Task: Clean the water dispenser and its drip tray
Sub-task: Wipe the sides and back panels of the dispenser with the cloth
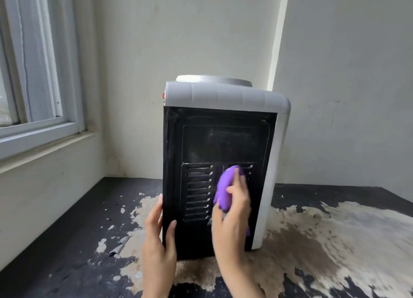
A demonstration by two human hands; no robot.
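The water dispenser (223,141) stands on the table with its black back panel and vent slots facing me; its top is grey and its sides are white. My right hand (234,210) holds a purple cloth (224,186) and presses it against the right-hand vent slots. My left hand (159,237) grips the dispenser's lower left edge, thumb on the back panel and fingers round the side. The front of the dispenser and its drip tray are hidden from this side.
The table (73,241) is black with large patches of peeled, pale surface around the dispenser. A window (33,62) and its sill lie to the left. Pale walls meet in a corner behind the dispenser.
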